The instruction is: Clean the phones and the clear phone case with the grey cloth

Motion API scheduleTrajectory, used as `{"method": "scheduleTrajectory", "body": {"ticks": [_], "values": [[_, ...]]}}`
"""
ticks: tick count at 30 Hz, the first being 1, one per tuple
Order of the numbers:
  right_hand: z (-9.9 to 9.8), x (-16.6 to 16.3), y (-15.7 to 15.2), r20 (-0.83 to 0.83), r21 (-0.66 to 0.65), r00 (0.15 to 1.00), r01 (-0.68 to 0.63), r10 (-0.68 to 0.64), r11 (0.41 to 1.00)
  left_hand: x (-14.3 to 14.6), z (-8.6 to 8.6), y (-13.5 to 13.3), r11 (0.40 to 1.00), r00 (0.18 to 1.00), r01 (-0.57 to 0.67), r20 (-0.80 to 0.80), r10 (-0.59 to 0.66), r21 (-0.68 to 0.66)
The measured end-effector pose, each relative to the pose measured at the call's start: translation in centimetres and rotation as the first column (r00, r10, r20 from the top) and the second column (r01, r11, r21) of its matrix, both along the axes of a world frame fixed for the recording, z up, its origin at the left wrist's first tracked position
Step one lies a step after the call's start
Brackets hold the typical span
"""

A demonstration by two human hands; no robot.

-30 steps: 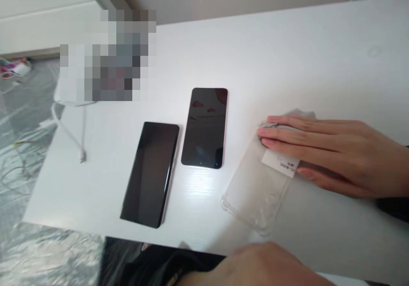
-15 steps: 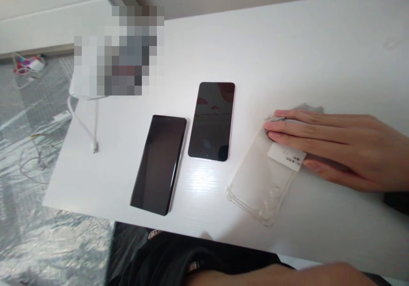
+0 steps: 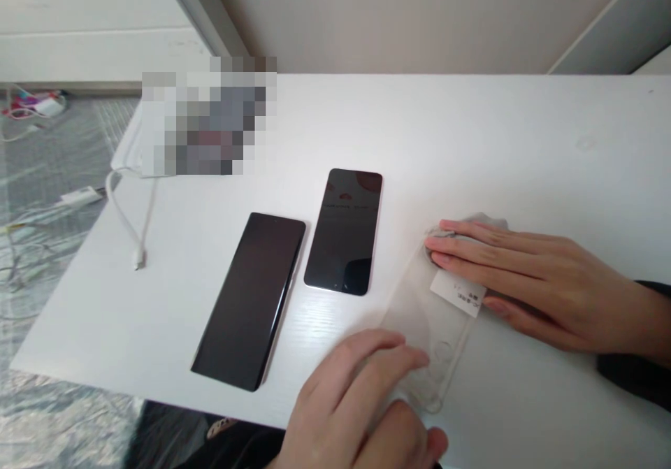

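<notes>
A clear phone case (image 3: 409,315) with corner bumpers and round camera openings lies on the white table. It carries a white paper label (image 3: 458,292) with printed characters. My right hand (image 3: 539,280) presses a small grey cloth (image 3: 485,219) onto the upper end of the case, fingers together on top of it. Over the case's lower end is my left hand (image 3: 361,399), fingers apart and holding nothing, the fingertips near the camera openings. Whether they touch the case I cannot tell. Left of the case lie a black-screened phone (image 3: 346,231) and a larger phone with curved edges (image 3: 251,301).
A white charging cable (image 3: 137,256) trails over the table's left side. Behind it a pixelated patch (image 3: 210,126) hides some items. A wall (image 3: 409,22) borders the table's far edge. More cables (image 3: 78,196) lie on the plastic-covered floor (image 3: 68,413).
My left hand has swung up from the bottom edge to the lower end of the case. The right hand stays on the cloth at the upper end. The camera view has shifted.
</notes>
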State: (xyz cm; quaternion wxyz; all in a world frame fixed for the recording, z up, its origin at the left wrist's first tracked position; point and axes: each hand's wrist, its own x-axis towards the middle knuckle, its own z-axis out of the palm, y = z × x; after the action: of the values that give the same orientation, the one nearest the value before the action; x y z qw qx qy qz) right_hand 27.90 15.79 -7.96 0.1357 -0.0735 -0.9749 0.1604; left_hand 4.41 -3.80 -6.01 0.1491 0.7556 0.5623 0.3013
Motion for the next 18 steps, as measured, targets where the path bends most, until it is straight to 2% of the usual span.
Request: {"method": "scheduleTrajectory", "body": {"ticks": [2,5,11,18], "values": [[0.1,0.0,0.0,0.012,0.021,1.000,-0.002,0.001,1.000,0.0,-0.4,0.1,1.000,0.994,0.012,-0.108,-0.014,-0.021],[0.6,-0.4,-1.0,0.035,0.078,0.999,0.008,-0.011,0.997,0.4,-0.8,0.2,0.999,0.980,-0.047,-0.194,0.045,-0.003],[2.3,-2.4,-5.0,0.023,0.103,0.989,-0.145,0.144,0.984,0.6,-0.9,1.0,0.983,0.965,-0.132,-0.209,0.157,0.127],[2.7,-3.0,-5.3,-0.002,0.133,0.993,-0.119,0.121,0.984,0.4,-2.1,0.7,0.978,0.957,-0.131,-0.238,0.167,0.160]]}}
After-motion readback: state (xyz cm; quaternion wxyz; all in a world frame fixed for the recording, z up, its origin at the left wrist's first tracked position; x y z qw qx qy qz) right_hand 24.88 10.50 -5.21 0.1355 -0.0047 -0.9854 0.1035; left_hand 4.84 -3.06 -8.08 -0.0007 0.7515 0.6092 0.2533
